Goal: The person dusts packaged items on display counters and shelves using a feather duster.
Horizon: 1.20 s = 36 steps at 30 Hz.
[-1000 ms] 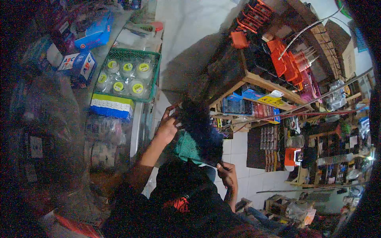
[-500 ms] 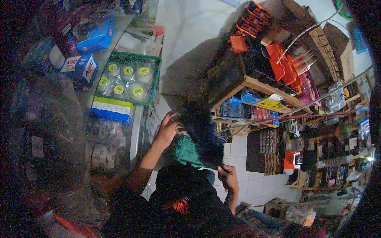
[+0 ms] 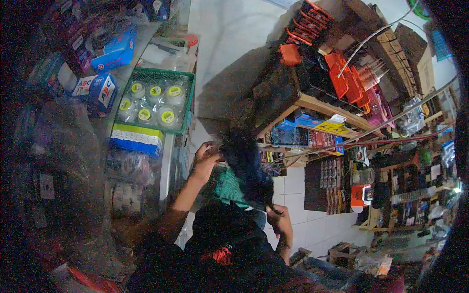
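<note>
A dark, fluffy feather duster (image 3: 244,163) slants in front of my chest, its outline blurred and its shape hard to make out. At its lower end, my right hand (image 3: 280,219) is closed round it. My left hand (image 3: 205,158) has its fingers curled together at the upper left edge of the dark feathers and appears to pinch them; the fingertips are partly hidden. Below and behind the duster shows a green patterned cloth (image 3: 229,186) over my lap.
On the left counter stand a green basket (image 3: 189,105) of clear jars with yellow-labelled lids, a row of blue-and-white boxes (image 3: 136,140) and an ABC box (image 3: 100,93). To the right are a wooden rack (image 3: 317,105) with orange trays (image 3: 344,75) and cluttered shelves (image 3: 410,198). Cables cross there.
My left hand has shifted slightly, with its fingers drawn closer together at the duster's edge. The right hand keeps its hold. The whole view has moved a little.
</note>
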Available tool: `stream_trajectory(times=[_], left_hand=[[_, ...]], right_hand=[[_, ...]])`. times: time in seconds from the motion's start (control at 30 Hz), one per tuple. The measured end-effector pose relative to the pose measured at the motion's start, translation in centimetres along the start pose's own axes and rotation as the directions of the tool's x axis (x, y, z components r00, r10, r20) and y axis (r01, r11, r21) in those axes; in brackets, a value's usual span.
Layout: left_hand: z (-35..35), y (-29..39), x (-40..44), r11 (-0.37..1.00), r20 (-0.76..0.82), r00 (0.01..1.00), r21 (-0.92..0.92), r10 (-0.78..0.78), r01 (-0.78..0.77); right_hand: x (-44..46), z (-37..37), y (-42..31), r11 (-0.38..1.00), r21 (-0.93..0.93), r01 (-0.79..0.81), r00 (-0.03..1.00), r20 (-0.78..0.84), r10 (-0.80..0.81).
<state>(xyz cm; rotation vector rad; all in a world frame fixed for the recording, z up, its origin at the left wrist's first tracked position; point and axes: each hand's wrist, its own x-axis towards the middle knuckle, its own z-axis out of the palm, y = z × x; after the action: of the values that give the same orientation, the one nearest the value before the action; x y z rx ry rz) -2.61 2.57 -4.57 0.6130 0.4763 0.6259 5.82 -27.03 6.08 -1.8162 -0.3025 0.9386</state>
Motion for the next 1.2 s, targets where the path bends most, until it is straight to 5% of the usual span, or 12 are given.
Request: stream_trajectory(times=[0.07,0.1,0.23,0.3,0.43,0.53,0.67,0.87,0.97,1.07,1.2], left_hand=[[-0.2,0.4,-0.2,0.993,-0.002,1.000,-0.114,-0.027,0.027],[0.6,0.0,-0.3,0.994,-0.070,0.993,-0.045,0.100,-0.103],[0.5,-0.4,-0.1,0.995,-0.165,0.984,0.082,0.073,-0.061],[-0.5,-0.6,0.6,0.998,-0.134,0.989,-0.001,0.056,-0.057],[1.4,0.6,-0.6,0.995,-0.164,0.982,0.040,0.096,-0.090],[0.1,0.5,-0.3,0.990,-0.029,0.995,-0.097,0.096,-0.098],[1.4,1.4,-0.4,0.997,-0.195,0.981,0.075,-0.010,0.025],[-2.7,-2.8,2.4,0.996,-0.080,0.995,-0.077,-0.057,0.051],[0.4,0.3,0.1,0.999,-0.029,0.999,-0.023,-0.041,0.041],[-0.7,-0.8,0.8,0.966,-0.041,0.993,0.242,0.108,-0.095],[0.2,0.1,0.4,0.965,-0.067,0.988,0.234,0.136,-0.117]], right_hand=[[0.6,-0.4,1.4,0.996,-0.028,0.079,0.996,0.043,-0.077],[0.7,-0.3,1.7,0.996,0.006,0.090,0.996,0.002,-0.090],[0.2,-0.1,0.8,1.000,0.030,0.005,1.000,-0.004,-0.005],[0.4,-0.5,1.3,0.995,-0.046,0.089,0.993,0.087,-0.085],[0.0,0.6,0.5,0.997,0.070,-0.031,1.000,0.002,0.031],[0.7,-0.1,1.9,0.998,0.060,-0.012,0.998,0.070,0.008],[0.7,0.6,1.3,0.995,0.101,-0.018,1.000,0.025,0.016],[0.9,1.4,0.9,0.985,0.163,-0.064,0.998,0.033,0.060],[1.0,1.3,0.3,0.993,0.093,-0.073,0.997,0.018,0.072],[1.5,1.1,1.1,0.993,0.098,-0.065,0.998,0.019,0.064],[1.3,1.2,1.2,0.980,0.157,-0.124,0.992,-0.007,0.127]])
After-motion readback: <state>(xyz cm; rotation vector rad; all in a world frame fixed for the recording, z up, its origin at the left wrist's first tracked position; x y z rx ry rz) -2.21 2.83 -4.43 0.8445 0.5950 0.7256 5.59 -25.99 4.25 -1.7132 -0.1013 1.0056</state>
